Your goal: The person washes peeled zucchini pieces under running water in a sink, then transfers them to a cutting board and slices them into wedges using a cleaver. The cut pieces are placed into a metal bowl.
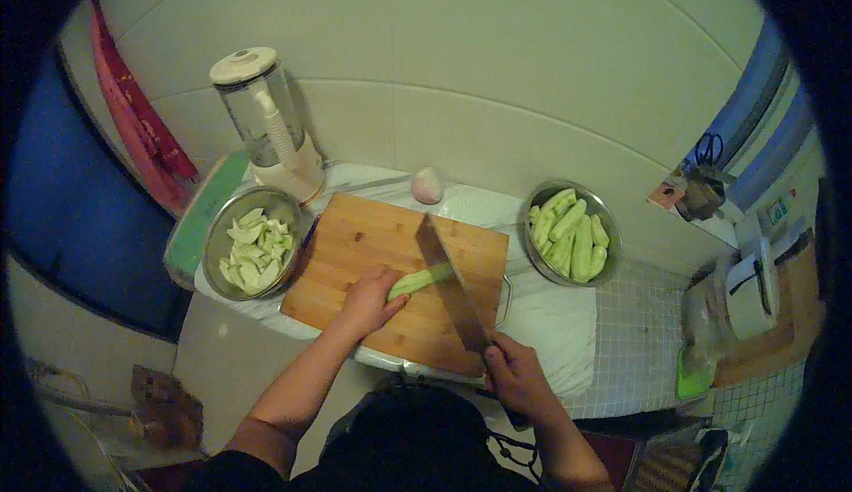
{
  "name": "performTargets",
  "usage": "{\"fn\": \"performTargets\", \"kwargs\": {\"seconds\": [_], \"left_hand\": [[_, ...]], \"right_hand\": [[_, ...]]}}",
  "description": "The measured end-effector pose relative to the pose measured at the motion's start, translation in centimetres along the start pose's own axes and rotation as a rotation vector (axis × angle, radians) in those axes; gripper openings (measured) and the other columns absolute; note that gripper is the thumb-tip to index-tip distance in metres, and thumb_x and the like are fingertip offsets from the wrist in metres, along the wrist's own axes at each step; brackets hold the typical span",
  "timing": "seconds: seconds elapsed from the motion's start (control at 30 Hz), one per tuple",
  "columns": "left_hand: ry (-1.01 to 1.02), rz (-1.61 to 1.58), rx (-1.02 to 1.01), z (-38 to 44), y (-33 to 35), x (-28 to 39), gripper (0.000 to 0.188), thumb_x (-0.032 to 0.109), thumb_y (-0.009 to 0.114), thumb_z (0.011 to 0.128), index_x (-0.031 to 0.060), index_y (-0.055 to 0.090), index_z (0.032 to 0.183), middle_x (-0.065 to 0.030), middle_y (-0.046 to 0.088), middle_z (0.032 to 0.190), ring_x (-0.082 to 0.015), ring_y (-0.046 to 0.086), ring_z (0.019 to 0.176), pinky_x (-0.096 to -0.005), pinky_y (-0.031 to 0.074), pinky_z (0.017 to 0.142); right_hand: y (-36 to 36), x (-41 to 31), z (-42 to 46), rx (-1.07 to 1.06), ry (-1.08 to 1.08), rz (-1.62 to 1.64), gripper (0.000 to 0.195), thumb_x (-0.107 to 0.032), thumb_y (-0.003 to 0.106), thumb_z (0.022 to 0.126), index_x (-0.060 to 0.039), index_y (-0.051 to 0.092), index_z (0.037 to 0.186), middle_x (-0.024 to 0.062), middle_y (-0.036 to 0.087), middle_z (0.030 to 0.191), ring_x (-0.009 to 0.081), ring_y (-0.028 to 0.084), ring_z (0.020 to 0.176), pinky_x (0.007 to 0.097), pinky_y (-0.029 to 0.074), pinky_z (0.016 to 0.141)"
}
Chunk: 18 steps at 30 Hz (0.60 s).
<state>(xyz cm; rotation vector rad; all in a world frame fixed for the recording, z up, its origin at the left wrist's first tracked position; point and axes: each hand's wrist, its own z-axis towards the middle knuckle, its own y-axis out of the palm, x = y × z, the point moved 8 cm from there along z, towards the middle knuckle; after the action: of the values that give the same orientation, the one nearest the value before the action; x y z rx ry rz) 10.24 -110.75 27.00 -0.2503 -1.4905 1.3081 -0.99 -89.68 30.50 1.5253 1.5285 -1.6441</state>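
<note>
On the wooden cutting board [393,239], my left hand [369,302] grips the near end of a peeled green vegetable [416,281], which lies slanting up to the right. My right hand [516,369] holds a kitchen knife [456,292] by its handle; the blade crosses over the vegetable's far end. Whether the edge touches it, I cannot tell. Left of the board, a metal bowl [212,252] contains cut pale green pieces [256,252]. A second metal bowl [616,239] at the right holds several whole peeled vegetables [562,246].
Behind the board stand a blender [276,132] and a pinkish bulb [426,186], near the wall. A green-topped box [206,219] is beside the left bowl. The marble-patterned table [566,339] adjoins a tiled surface [639,332] at right. A red cloth [136,113] hangs at left.
</note>
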Motion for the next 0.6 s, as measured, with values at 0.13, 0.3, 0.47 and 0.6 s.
{"fn": "performTargets", "kwargs": {"seconds": [0.13, 0.3, 0.47, 0.6], "left_hand": [[-0.032, 0.007, 0.043, -0.1, 0.2, -0.4, 0.029, 0.019, 0.067, 0.073, 0.0061, 0.057, 0.097, -0.0145, 0.053, 0.092, -0.0333, 0.053, 0.090, -0.0425, 0.045, 0.073], [0.134, 0.018, 0.091, -0.5, 0.5, -0.1, 0.030, 0.016, 0.067, 0.074, 0.0043, 0.055, 0.098, -0.0138, 0.054, 0.091, -0.0313, 0.054, 0.086, -0.0396, 0.045, 0.071], [-0.111, -0.836, 0.113, -1.7, -0.7, -4.9, 0.036, 0.007, 0.063, 0.080, 0.0056, 0.052, 0.114, -0.0053, 0.056, 0.100, -0.0158, 0.055, 0.089, -0.0287, 0.045, 0.074], [-0.112, -1.154, 0.053, -2.1, -1.8, -5.9, 0.041, 0.004, 0.060, 0.082, 0.0060, 0.049, 0.121, -0.0035, 0.054, 0.109, -0.0118, 0.053, 0.095, -0.0259, 0.043, 0.080]], "right_hand": [[2.3, -3.0, 1.5, -0.045, -0.018, -0.217, 0.036, -0.025, 0.047, 0.090, -0.0016, 0.052, 0.116, 0.0262, 0.060, 0.087, 0.0445, 0.058, 0.078, 0.0472, 0.047, 0.072], [3.5, -3.5, 3.2, 0.110, -0.272, -0.252, 0.027, -0.021, 0.048, 0.088, -0.0031, 0.057, 0.106, 0.0221, 0.061, 0.076, 0.0401, 0.058, 0.068, 0.0413, 0.046, 0.063], [3.7, -2.5, 3.0, 0.049, -0.183, -0.193, 0.026, -0.020, 0.049, 0.089, -0.0004, 0.057, 0.103, 0.0169, 0.058, 0.071, 0.0250, 0.057, 0.058, 0.0355, 0.046, 0.056], [2.7, 1.6, 1.4, 0.070, -0.104, 0.152, 0.027, -0.022, 0.047, 0.091, 0.0012, 0.057, 0.102, 0.0066, 0.054, 0.066, 0.0124, 0.052, 0.052, 0.0275, 0.044, 0.049]]}}
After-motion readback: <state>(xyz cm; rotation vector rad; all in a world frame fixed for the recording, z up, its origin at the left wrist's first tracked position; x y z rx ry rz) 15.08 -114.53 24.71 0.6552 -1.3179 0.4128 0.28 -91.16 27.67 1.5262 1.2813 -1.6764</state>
